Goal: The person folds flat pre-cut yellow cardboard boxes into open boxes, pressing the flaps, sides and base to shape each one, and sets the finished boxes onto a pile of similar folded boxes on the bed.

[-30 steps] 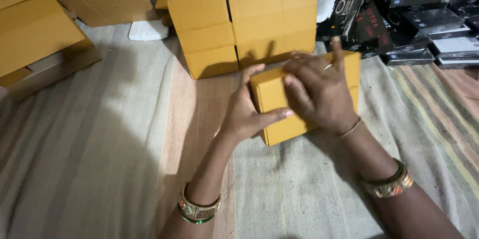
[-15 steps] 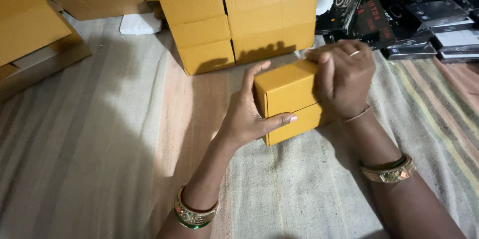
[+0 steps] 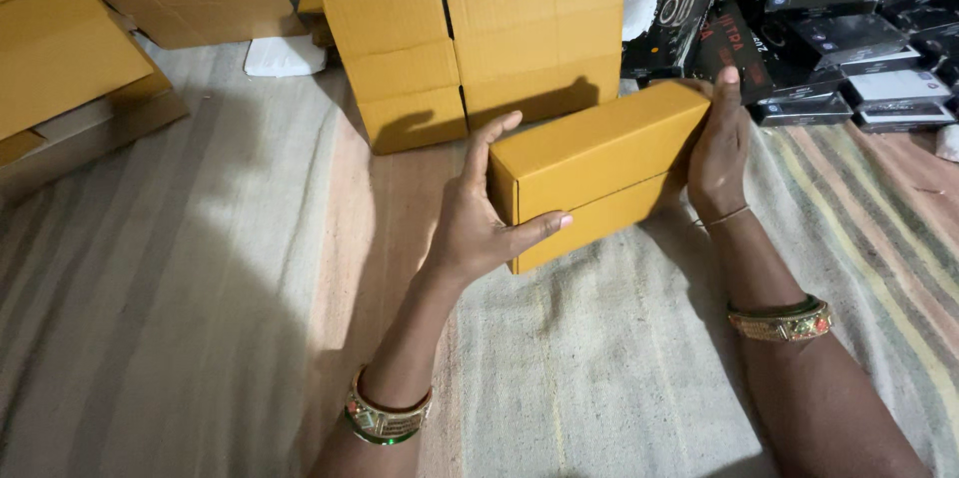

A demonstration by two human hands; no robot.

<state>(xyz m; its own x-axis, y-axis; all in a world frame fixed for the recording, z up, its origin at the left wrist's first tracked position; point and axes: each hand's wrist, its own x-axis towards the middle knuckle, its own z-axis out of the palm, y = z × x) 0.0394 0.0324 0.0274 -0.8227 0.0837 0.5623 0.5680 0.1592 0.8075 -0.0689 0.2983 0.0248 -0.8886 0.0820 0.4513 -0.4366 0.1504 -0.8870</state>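
A closed yellow-brown cardboard box (image 3: 599, 166), long and flat, is held between both hands just above a striped cloth (image 3: 599, 368). My left hand (image 3: 479, 213) grips its near left end, thumb along the front face and fingers up the end flap. My right hand (image 3: 719, 148) clasps the far right end, fingers over the top edge. Both wrists wear bangles.
Several same-coloured cardboard boxes (image 3: 479, 38) are stacked just behind the held box, more at the far left (image 3: 70, 68). Dark printed product boxes (image 3: 799, 28) lie piled at the upper right. A white packet (image 3: 285, 55) lies on the cloth at the back.
My right hand slid off the box top to its right end. The box has been turned so its long side faces me and is lifted slightly.
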